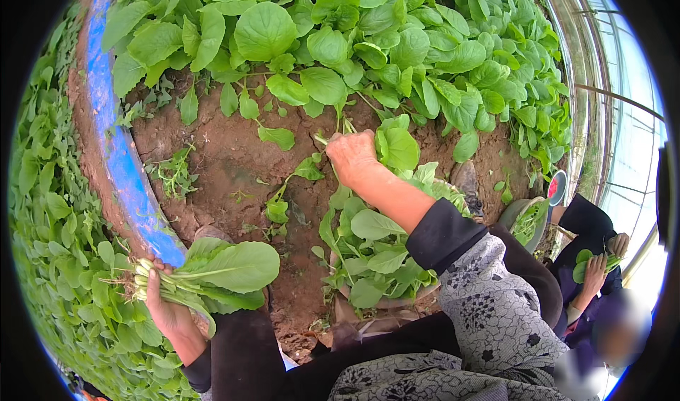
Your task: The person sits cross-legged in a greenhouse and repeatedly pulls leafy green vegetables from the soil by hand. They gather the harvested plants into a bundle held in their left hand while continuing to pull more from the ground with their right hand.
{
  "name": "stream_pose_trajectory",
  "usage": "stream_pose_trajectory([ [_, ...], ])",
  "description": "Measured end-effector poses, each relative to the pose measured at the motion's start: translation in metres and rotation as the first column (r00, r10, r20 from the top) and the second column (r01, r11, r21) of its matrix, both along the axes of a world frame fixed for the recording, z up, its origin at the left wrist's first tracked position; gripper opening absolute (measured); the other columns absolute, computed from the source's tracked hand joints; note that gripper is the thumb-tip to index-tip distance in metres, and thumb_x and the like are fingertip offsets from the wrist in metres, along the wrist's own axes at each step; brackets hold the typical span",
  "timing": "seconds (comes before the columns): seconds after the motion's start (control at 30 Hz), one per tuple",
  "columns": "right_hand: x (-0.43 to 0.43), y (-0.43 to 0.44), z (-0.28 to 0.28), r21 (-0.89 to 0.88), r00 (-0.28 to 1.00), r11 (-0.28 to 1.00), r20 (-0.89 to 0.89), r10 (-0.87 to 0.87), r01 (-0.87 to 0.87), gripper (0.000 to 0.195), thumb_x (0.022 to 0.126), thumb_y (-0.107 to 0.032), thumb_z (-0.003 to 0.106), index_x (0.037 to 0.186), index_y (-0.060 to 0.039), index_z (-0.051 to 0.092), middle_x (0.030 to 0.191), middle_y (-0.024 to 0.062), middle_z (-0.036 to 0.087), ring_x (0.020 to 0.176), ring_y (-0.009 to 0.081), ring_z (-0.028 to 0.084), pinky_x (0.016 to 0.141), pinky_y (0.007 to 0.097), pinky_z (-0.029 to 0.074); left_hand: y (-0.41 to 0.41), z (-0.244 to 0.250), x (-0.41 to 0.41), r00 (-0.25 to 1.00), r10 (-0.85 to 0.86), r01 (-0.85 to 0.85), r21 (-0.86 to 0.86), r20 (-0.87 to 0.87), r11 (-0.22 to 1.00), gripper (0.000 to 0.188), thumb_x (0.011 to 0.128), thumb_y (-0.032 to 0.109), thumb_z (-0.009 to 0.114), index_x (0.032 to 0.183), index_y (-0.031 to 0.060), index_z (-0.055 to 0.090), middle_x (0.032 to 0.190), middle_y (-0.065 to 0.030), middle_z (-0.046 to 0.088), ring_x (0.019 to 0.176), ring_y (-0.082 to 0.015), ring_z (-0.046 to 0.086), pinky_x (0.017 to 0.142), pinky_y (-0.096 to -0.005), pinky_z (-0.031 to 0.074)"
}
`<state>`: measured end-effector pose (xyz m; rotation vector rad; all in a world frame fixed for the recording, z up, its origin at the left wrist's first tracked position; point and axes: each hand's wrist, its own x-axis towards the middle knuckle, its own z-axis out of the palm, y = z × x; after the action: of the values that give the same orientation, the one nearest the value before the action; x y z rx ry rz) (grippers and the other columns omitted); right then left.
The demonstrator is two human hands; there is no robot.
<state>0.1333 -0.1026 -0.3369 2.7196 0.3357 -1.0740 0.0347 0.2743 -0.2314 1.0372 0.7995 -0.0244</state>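
Note:
My left hand (172,316), at lower left, grips a bunch of leafy greens (234,268). Pale stem bases and thin, soil-covered roots stick out past its thumb, while the broad leaves fan to the right. Near the middle, my right hand (353,157) is closed on a leafy green plant (398,147) just above the soil. A pale stem end shows at its fingers, which hide part of the stalk. Below my right forearm, loose greens (374,249) fill a wide round container (422,293), mostly covered by leaves.
Standing greens (329,45) line the far side of the bare soil (223,146). A blue strip (125,162) borders the bed at left, with more plants (58,231) beyond. At right, a co-worker (587,279) holds greens near a tub (542,231). Plastic sheeting (632,130) hangs behind.

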Motion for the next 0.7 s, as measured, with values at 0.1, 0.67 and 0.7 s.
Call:
stream_pose_trajectory([
  [0.1, -0.008, -0.014, 0.006, -0.089, 0.979, 0.979, 0.079, 0.188, -0.181, 0.018, 0.078, -0.018, 0.068, 0.093, -0.0072, 0.069, 0.09, 0.006, 0.068, 0.081, 0.026, 0.067, 0.066, 0.0413, 0.043, -0.004, -0.002, 0.006, 1.0, -0.03, 0.03, 0.014, -0.008, 0.999, 0.036, 0.092, 0.006, 0.062, 0.125, -0.0026, 0.05, 0.102, -0.007, 0.058, 0.09, -0.016, 0.055, 0.087, -0.0285, 0.047],
  [0.67, 0.107, -0.083, -0.056, -0.143, 0.727, 0.765, 0.244, 0.642, -0.627, 0.037, 0.081, -0.016, 0.063, 0.115, -0.0019, 0.068, 0.136, 0.0176, 0.055, 0.127, 0.0283, 0.051, 0.102, 0.0352, 0.046, -0.021, -0.004, 0.017, 0.994, -0.085, 0.094, 0.126, -0.075, 0.988, 0.039, 0.087, 0.007, 0.068, 0.122, -0.0021, 0.053, 0.097, -0.0062, 0.06, 0.086, -0.0157, 0.056, 0.083, -0.0287, 0.047],
  [0.7, 0.11, -0.094, -0.048, -0.131, 0.728, 0.757, 0.213, 0.652, -0.64, 0.037, 0.082, -0.015, 0.063, 0.115, -0.0018, 0.068, 0.136, 0.0177, 0.054, 0.128, 0.0275, 0.05, 0.101, 0.0341, 0.046, -0.021, -0.003, 0.015, 0.993, -0.084, 0.094, 0.135, -0.08, 0.986, 0.039, 0.087, 0.007, 0.068, 0.122, -0.0025, 0.053, 0.096, -0.0063, 0.06, 0.086, -0.0158, 0.056, 0.083, -0.0287, 0.047],
])
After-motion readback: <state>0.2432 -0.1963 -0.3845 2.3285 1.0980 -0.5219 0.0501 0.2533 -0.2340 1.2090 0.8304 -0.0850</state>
